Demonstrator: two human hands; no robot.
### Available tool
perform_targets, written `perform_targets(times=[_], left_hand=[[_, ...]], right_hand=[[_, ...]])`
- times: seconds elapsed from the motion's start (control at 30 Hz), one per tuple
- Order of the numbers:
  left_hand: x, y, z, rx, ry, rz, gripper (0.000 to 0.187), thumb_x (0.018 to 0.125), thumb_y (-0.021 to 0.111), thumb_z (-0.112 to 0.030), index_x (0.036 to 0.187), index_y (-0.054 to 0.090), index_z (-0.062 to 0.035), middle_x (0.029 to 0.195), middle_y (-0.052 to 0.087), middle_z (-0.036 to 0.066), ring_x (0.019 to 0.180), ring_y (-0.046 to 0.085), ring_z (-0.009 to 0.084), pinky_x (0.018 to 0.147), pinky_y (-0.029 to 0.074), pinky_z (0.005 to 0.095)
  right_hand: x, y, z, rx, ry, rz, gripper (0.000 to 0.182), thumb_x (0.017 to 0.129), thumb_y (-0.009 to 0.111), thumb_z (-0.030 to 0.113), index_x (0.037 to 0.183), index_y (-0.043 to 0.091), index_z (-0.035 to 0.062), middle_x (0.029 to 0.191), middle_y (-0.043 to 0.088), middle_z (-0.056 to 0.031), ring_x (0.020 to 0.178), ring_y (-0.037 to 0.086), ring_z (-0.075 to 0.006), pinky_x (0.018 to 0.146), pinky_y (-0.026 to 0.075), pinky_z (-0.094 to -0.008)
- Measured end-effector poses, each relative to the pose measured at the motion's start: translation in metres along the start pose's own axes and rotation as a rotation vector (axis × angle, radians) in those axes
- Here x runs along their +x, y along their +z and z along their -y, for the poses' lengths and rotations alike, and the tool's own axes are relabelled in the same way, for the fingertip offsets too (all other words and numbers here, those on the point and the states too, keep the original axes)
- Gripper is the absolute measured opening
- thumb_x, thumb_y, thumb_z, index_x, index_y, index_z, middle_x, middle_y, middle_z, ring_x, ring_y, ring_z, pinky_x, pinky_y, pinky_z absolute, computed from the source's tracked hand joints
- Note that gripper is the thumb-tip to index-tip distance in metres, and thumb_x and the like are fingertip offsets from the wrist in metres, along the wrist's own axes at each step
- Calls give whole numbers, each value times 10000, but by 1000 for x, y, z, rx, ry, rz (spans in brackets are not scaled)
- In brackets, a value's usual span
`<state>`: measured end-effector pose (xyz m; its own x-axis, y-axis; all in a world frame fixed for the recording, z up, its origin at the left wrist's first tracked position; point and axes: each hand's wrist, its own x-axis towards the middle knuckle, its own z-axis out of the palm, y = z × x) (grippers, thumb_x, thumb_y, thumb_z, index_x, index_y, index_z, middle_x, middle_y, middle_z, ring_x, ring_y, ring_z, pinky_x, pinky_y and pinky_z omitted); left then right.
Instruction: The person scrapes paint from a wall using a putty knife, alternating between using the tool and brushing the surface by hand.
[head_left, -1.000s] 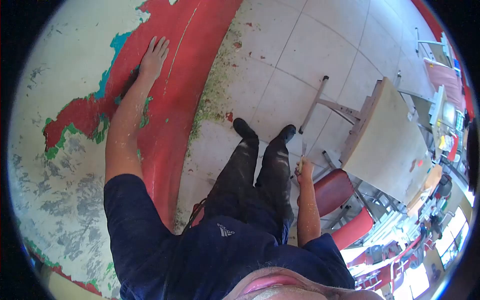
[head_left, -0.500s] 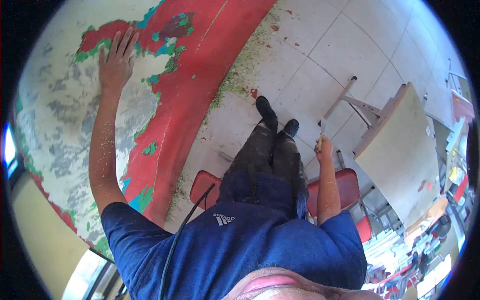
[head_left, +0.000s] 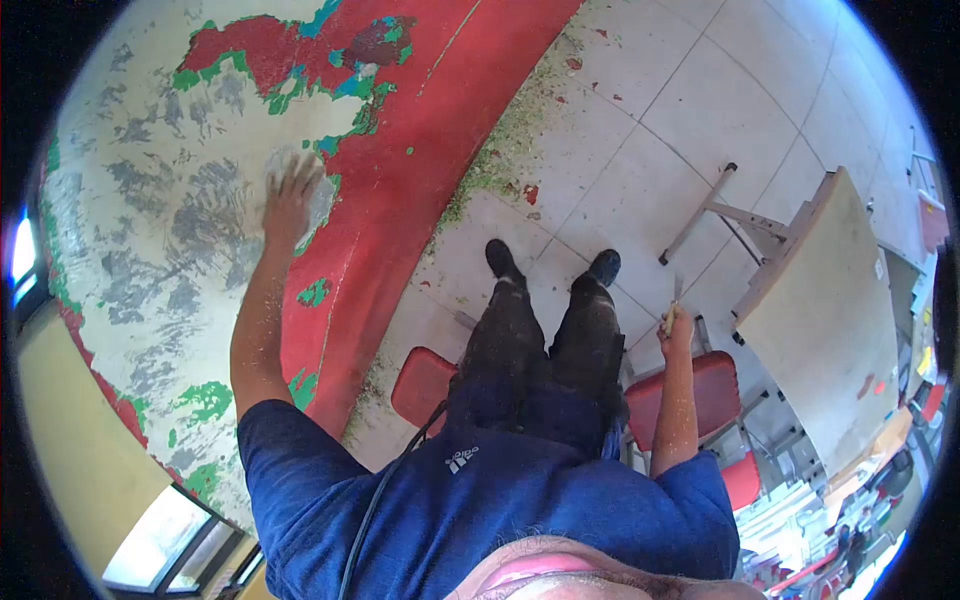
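Pale tiled flr (head_left: 620, 215) w/ greenish flakes (head_left: 487, 168) strewn along 1 edge, plus few red pcs (head_left: 531, 194).

Dressed in a dark-blue T-shirt (head_left: 540, 500), short-sleeved, loose, creased across the front. Cut above the elbow at both sleeves (head_left: 300, 445). Marked on the chest with a small white logo (head_left: 462, 461): slanted bars plus "adidas" lettering. Wired with a thin black cable (head_left: 383, 475), curving along the left side of the torso. Speckled with pale flecks on the right forearm (head_left: 677, 410). Bare at left hand (head_left: 287, 208) and right hand (head_left: 676, 332). Clad in dark trousers (head_left: 502, 345), dusty, paler scuffs on the legs. Shod in dark shoes (head_left: 503, 258), round-toed; too small for detail.
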<state>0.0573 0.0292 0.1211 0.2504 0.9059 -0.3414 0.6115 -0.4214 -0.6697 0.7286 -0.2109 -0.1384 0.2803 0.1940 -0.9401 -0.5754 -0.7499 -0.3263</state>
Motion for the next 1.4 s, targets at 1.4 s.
perform_targets(times=[1.4], left_hand=[[120,-109,89,441,139,-428,662,862,463,-444,1392,301,-81,1470,236,92,1362,197,228,1084,141,522]], right_hand=[[-178,128,-206,640,-28,109,229,915,473,261,1089,548,132,701,512,-16,434,411,-86,359,333,-211]])
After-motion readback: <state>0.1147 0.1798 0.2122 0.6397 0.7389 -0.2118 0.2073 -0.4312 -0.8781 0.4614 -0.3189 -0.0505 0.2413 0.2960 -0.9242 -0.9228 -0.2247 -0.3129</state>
